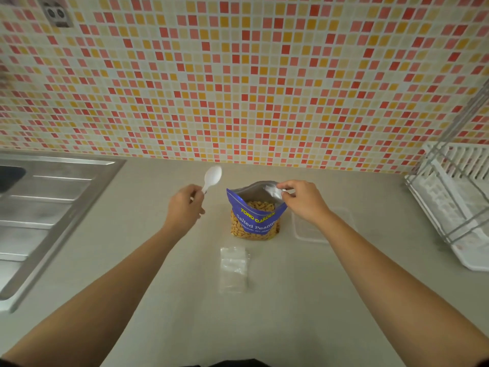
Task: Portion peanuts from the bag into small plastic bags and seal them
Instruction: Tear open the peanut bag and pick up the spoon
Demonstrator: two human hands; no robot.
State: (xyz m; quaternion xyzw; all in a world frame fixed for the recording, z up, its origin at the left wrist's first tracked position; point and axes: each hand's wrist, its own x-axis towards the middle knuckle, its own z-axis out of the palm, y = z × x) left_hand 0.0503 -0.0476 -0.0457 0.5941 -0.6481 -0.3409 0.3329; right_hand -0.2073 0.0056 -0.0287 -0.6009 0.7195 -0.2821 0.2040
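A blue bag of salted peanuts (pixel 254 221) stands upright on the beige counter, its top open and peanuts showing inside. My right hand (pixel 304 201) pinches the bag's silver upper right rim. To the left of the bag my left hand (pixel 186 207) grips the handle of a white plastic spoon (pixel 213 177), whose bowl points up and away, empty. A stack of small clear plastic bags (pixel 234 268) lies flat on the counter in front of the peanut bag.
A clear plastic container (pixel 312 231) lies right of the bag, partly under my right forearm. A steel sink drainboard (pixel 47 207) fills the left side. A white dish rack (pixel 455 205) stands at the right. The tiled wall (pixel 238 75) runs behind.
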